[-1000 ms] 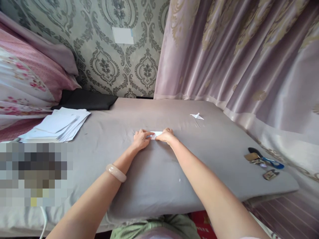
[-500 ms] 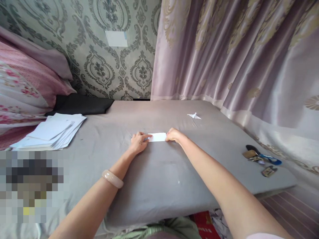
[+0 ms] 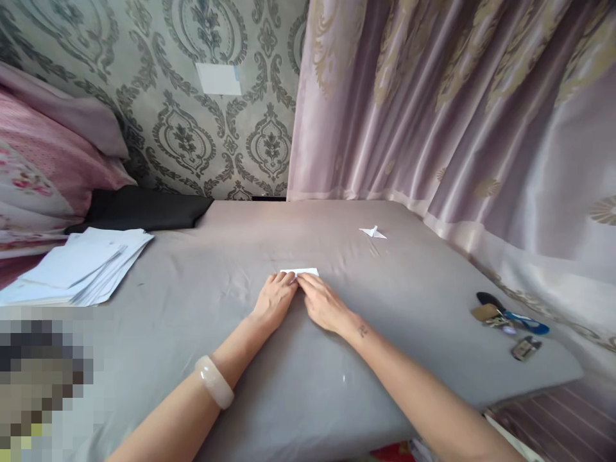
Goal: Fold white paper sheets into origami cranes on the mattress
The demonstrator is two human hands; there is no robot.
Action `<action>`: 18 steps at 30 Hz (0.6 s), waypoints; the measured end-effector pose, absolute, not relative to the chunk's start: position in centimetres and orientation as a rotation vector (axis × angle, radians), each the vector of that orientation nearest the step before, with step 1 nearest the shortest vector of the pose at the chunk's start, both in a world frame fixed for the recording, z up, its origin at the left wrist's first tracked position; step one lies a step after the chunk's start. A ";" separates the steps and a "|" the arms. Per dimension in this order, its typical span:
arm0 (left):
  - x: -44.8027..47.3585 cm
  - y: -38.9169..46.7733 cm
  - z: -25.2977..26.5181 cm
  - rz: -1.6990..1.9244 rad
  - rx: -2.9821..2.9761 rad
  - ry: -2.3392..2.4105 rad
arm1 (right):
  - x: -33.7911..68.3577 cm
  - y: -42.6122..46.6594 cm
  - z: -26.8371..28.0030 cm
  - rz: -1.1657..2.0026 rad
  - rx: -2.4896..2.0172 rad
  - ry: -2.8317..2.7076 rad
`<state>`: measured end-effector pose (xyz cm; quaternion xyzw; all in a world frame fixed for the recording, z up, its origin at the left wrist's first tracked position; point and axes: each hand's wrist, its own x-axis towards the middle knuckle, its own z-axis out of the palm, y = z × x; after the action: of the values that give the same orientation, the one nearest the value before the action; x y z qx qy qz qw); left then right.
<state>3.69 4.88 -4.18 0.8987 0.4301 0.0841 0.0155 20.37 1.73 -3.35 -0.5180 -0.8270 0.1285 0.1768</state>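
Note:
A small folded piece of white paper (image 3: 308,271) lies on the grey cloth surface in front of me, its far edge showing beyond my fingertips. My left hand (image 3: 276,298) has its fingers together and bent down on the paper's near left part. Close against it, my right hand (image 3: 323,301) presses the paper with its fingers held together. The fingertips of both hands meet near the paper's middle and hide its near edge. A pale bangle (image 3: 214,382) circles my left wrist. Farther back on the right sits a white folded paper crane (image 3: 373,232).
A stack of white paper sheets (image 3: 77,266) lies at the left, with a folded black cloth (image 3: 144,206) behind it. Keys and a blue-handled item (image 3: 527,323) rest at the right, near a small tag-like object (image 3: 526,348). A curtain (image 3: 385,128) borders the right side.
My hands have come together from the paper's two ends to its middle. Less of the paper's white face shows now. The view has shifted slightly.

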 end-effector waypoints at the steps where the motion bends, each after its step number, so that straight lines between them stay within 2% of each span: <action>1: 3.7 4.8 -4.4 0.253 2.798 1.317 | 19.9 1.4 -3.8 0.305 -1.423 -2.363; 8: 2.4 4.3 -6.2 0.297 2.781 1.335 | 18.6 0.6 -4.5 0.115 -1.621 -2.325; 18: 2.0 3.9 -5.0 0.316 2.661 1.503 | 19.3 1.7 -4.5 -0.008 -1.859 -2.202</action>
<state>2.02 3.85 -5.01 0.8657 0.4888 0.1027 0.0346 19.32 1.67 -4.51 -0.6396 -0.7577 -0.0026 0.1296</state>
